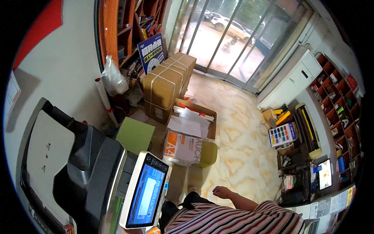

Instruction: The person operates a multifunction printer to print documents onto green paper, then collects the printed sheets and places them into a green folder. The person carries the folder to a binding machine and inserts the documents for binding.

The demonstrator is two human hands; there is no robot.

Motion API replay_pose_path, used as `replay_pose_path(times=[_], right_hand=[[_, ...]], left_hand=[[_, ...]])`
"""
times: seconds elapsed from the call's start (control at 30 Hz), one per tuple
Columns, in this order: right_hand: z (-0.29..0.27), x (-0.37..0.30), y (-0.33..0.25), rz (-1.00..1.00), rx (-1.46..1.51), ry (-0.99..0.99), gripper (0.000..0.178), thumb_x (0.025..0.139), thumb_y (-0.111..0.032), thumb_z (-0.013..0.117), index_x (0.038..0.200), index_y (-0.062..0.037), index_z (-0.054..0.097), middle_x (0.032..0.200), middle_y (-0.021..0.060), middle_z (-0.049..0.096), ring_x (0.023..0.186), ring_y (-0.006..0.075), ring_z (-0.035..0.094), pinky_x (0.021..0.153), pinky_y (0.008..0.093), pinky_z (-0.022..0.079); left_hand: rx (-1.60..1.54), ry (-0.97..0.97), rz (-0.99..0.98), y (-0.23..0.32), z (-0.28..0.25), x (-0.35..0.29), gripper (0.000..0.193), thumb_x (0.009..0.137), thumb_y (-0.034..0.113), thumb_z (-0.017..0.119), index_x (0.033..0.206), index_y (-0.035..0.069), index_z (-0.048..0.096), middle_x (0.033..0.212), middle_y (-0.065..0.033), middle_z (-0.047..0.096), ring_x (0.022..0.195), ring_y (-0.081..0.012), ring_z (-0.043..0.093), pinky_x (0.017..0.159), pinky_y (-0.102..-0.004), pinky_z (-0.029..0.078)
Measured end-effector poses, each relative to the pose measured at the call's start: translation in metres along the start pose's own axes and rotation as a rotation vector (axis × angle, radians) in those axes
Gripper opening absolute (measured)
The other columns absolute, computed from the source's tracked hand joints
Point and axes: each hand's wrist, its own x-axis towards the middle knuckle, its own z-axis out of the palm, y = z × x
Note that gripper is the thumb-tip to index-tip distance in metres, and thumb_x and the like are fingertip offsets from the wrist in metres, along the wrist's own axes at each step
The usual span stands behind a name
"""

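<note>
The big copier [74,163] fills the left side, its lit touch panel [146,191] tilted up beside the striped shirt. The right hand [221,192] hangs over bare floor with fingers curled loosely together, holding nothing, and the left hand is out of view. A careless step forward could catch the open paper box [182,147] just ahead.

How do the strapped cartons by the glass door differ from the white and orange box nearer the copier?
The strapped cartons are plain brown, stacked and bound with pale straps; the white and orange box is printed, unstrapped, with loose papers on top. Both are cardboard, resting on the floor.
</note>
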Motion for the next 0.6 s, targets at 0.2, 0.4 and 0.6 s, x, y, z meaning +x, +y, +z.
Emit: replay_pose_path(times=[0.2,0.4,0.6], right_hand=[[-0.008,-0.009,0.021,0.045,-0.019,-0.047,0.036,0.084,-0.035,0.061,0.107,-0.0063,0.063,0.103,0.0134,0.066,0.096,0.0269,0.063,0.085,0.0372,0.049],[-0.028,-0.016,0.061,0.022,0.116,0.03,0.036,0.085,-0.034,0.061,0.107,-0.0056,0.063,0.101,0.0138,0.066,0.094,0.0266,0.063,0.084,0.0373,0.049],[-0.037,-0.058,0.197,0.121,0.224,0.175,0.034,0.085,-0.035,0.058,0.1,-0.0056,0.065,0.097,0.0153,0.066,0.092,0.03,0.063,0.083,0.0397,0.049]], left_hand=[[-0.013,0.073,-0.253,-0.041,-0.011,-0.025,0.029,0.09,0.033,0.051,0.096,0.005,0.059,0.096,-0.0122,0.06,0.092,-0.0269,0.054,0.083,-0.0413,0.045],[0.004,0.107,-0.452,-0.097,-0.006,-0.046,0.028,0.092,0.029,0.047,0.085,0.005,0.06,0.083,-0.0114,0.061,0.08,-0.0259,0.055,0.076,-0.0402,0.047],[0.129,-0.096,-0.437,-0.216,0.04,-0.026,0.02,0.092,0.032,0.051,0.09,0.015,0.061,0.076,0.0014,0.06,0.069,-0.0145,0.053,0.068,-0.0275,0.044]])
